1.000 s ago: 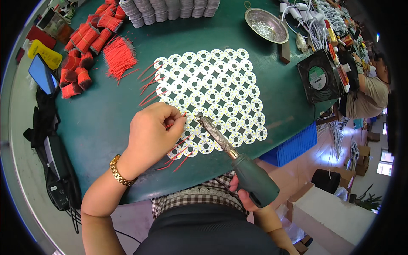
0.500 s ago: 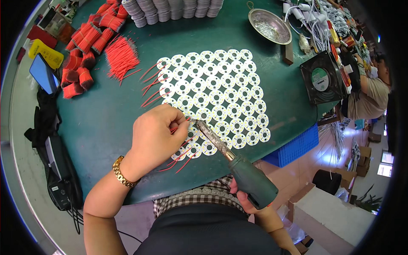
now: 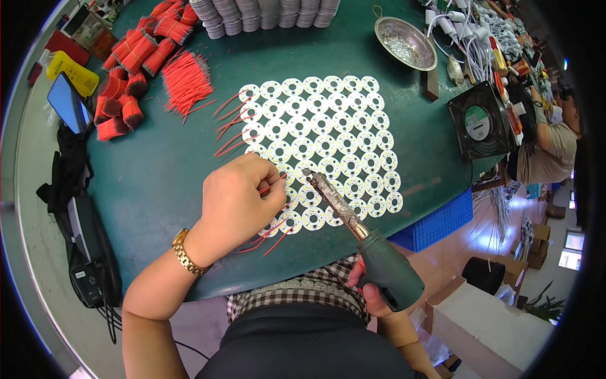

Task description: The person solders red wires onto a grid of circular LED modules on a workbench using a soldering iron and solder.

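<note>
A panel of round white LED boards (image 3: 325, 144) lies on the green table. Over its left edge, my left hand (image 3: 243, 189) pinches short red wires (image 3: 265, 189) near one board; the fingertips partly hide them. My right hand (image 3: 374, 297) grips the dark green handle of a soldering iron (image 3: 344, 215), mostly hidden behind that handle. The iron's tip is over the panel, a little right of my left fingertips and apart from them. Other red wires (image 3: 228, 146) stick out leftward from boards along the panel's left side.
Loose red wires (image 3: 187, 85) and several bundles (image 3: 136, 54) lie at the far left. Stacked round discs (image 3: 268, 16) stand at the back. A metal bowl (image 3: 406, 44), a fan (image 3: 480, 120) and white cables (image 3: 464, 28) are on the right. A co-worker (image 3: 549, 145) sits beyond.
The iron's tip has drawn back to the right, away from my left fingertips. My left hand has shifted slightly right and stays closed on the red wires.
</note>
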Motion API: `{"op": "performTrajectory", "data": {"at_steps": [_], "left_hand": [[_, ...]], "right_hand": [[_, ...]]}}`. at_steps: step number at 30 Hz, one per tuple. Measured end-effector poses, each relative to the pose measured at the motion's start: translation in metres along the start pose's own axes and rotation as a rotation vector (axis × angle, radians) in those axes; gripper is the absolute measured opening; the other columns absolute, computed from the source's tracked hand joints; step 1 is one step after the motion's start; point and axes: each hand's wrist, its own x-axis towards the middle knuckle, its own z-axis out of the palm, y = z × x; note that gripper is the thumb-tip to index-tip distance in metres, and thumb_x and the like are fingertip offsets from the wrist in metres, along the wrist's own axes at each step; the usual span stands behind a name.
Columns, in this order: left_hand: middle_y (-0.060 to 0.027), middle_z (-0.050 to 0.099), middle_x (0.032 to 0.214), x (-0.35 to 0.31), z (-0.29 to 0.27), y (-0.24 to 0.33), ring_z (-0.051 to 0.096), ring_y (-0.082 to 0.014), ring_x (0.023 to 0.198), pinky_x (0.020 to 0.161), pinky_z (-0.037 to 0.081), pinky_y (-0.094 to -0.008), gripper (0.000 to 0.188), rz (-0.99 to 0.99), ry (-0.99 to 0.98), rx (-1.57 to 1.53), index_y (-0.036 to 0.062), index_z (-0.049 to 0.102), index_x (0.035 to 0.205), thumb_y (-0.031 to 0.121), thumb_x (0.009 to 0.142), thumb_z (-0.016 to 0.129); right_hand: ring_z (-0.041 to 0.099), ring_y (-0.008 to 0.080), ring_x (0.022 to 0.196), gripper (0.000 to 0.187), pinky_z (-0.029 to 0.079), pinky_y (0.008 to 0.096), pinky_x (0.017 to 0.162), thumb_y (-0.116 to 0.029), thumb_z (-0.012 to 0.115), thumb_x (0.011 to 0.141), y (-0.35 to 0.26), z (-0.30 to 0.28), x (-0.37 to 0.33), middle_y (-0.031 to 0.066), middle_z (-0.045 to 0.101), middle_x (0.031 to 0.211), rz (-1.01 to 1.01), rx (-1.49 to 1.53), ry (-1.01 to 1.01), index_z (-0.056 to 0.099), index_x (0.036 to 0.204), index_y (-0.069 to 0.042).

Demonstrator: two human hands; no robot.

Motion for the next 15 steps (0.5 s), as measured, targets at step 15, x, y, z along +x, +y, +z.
{"op": "performTrajectory", "data": {"at_steps": [15], "left_hand": [[-0.0054,0.057,0.066,-0.002,-0.003,0.002,0.057,-0.0151,0.056,0.053,0.046,-0.0284,0.01,-0.002,0.007,-0.061,0.0023,0.066,0.077,0.005,0.08,0.075]], "right_hand": [[0.07,0.0164,0.077,0.021,0.058,0.0294,0.071,-0.005,0.069,0.081,0.011,0.007,-0.004,0.0112,0.072,0.087,0.013,0.312,0.079,0.07,0.101,0.003]]}}
